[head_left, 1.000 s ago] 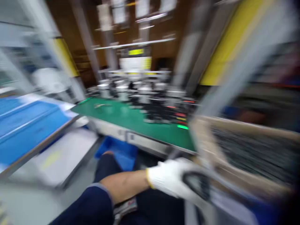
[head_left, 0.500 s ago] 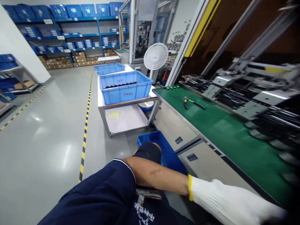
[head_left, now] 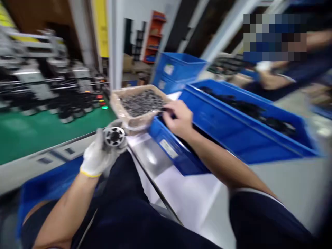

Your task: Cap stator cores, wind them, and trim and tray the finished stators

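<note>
My left hand, in a white knit glove with a yellow cuff, is closed around a round silver part with a black slotted centre, like a small motor stator. The part's end face points up at me. My right hand is bare and reaches over the far end of a narrow blue bin with a white label. Its fingers are curled together at the rim near something dark; whether they grip it is hidden. Just beyond the fingers, a plastic-lined carton holds many small dark metal pieces.
A long blue crate of black parts stands right of the narrow bin, on a white table. Stacked blue bins rise behind. A green bench with machinery is on the left. Another person's arm shows at upper right.
My view has swung from the aisle and shelves to the table with the bins. Both my hands are now in sight, the left with the round part, the right at the narrow bin.
</note>
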{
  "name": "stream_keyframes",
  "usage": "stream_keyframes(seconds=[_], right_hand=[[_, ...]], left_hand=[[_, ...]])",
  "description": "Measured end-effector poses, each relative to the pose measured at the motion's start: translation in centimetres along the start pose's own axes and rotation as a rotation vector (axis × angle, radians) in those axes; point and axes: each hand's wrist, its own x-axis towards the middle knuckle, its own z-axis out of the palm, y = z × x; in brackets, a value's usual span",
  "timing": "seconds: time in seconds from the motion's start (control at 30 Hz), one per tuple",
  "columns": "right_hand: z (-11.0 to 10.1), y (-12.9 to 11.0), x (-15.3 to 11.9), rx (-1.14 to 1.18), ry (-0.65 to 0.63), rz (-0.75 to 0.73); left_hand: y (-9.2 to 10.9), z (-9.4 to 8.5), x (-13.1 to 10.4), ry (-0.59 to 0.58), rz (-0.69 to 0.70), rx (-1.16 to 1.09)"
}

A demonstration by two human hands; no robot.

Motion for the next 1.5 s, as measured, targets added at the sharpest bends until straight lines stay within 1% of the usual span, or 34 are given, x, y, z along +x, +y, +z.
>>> stream_keyframes(seconds=[0.03, 0.07, 0.1, 0.17, 0.23, 0.3, 0.37, 0.4, 0.5, 0.53, 0.57, 0.63, 0.7, 0.77, 0.87, 0.93, 1.03, 1.13, 1.2, 1.23, 1.33, 1.37, 1.4, 1.43, 1.5], right_hand=[[-1.5, 0.2, -1.2, -0.030, 0.026, 0.006], [-2.1, 0.0, -2.0, -0.019, 0.046, 0.001], [-2.1, -0.4, -2.5, 0.027, 0.063, -0.007], [-1.1, -1.8, -3.0, 0.181, 0.088, -0.027], [0.0, -3.1, -3.3, 0.320, 0.098, -0.061], [0.3, -3.7, -3.7, 0.375, 0.087, -0.087], [-0.1, -3.6, -4.3, 0.346, 0.037, -0.079], [-0.5, -3.4, -4.6, 0.321, -0.013, -0.071], [-1.6, -2.5, -5.0, 0.281, -0.198, -0.116], [-1.8, -2.3, -5.1, 0.274, -0.223, -0.147], [-1.8, -2.1, -5.1, 0.267, -0.215, -0.180], [-1.8, -1.9, -5.2, 0.235, -0.136, -0.227], [-1.6, -1.9, -5.2, 0.201, -0.056, -0.241], [-1.4, -2.1, -5.3, 0.174, -0.017, -0.242], [-1.5, -2.4, -5.3, 0.133, 0.020, -0.276], [-1.5, -2.6, -5.3, 0.115, 0.026, -0.269], [-1.3, -2.8, -5.5, 0.080, 0.029, -0.256], [-0.9, -2.8, -5.7, 0.049, 0.044, -0.275], [-0.7, -2.8, -5.8, 0.054, 0.019, -0.258], [-0.7, -2.8, -5.7, 0.062, -0.018, -0.250], [-0.8, -2.6, -5.3, 0.142, -0.215, -0.189], [-0.8, -2.6, -5.0, 0.197, -0.269, -0.131], [-0.8, -2.5, -4.8, 0.256, -0.292, -0.047], [-0.8, -2.5, -4.5, 0.312, -0.294, 0.053], [-0.7, -2.3, -4.1, 0.418, -0.290, 0.239]], left_hand=[[-0.2, 0.4, 1.1, -0.005, -0.015, 0.001], [-0.6, 0.8, 1.9, -0.014, -0.023, 0.016], [-1.0, 1.2, 2.6, -0.019, -0.020, 0.040], [-2.0, 1.7, 3.4, -0.033, -0.005, 0.132], [-3.1, 1.7, 3.8, -0.074, 0.038, 0.281], [-4.0, 1.5, 4.1, -0.124, 0.109, 0.464], [-4.8, 1.3, 4.3, -0.142, 0.186, 0.629], [-5.0, 1.3, 4.4, -0.135, 0.216, 0.690], [-5.2, 1.5, 4.6, -0.109, 0.274, 0.767], [-5.2, 1.6, 4.7, -0.116, 0.280, 0.769], [-5.2, 1.6, 4.8, -0.123, 0.281, 0.765], [-5.1, 1.7, 4.9, -0.138, 0.278, 0.760], [-5.0, 1.8, 4.9, -0.136, 0.282, 0.764], [-4.9, 1.9, 4.9, -0.129, 0.278, 0.781], [-4.7, 1.9, 4.7, -0.132, 0.273, 0.811], [-4.5, 1.8, 4.6, -0.138, 0.270, 0.825], [-4.4, 1.7, 4.5, -0.137, 0.236, 0.839], [-4.4, 2.0, 4.4, -0.116, 0.203, 0.831], [-4.5, 2.5, 4.4, -0.070, 0.156, 0.789], [-4.5, 2.8, 4.3, -0.033, 0.120, 0.755], [-4.3, 3.3, 4.4, 0.111, 0.026, 0.642], [-4.2, 3.3, 4.4, 0.152, 0.011, 0.624], [-4.1, 3.3, 4.5, 0.178, 0.012, 0.623], [-4.1, 3.1, 4.5, 0.179, 0.029, 0.644], [-4.1, 2.9, 4.5, 0.099, 0.106, 0.765]])
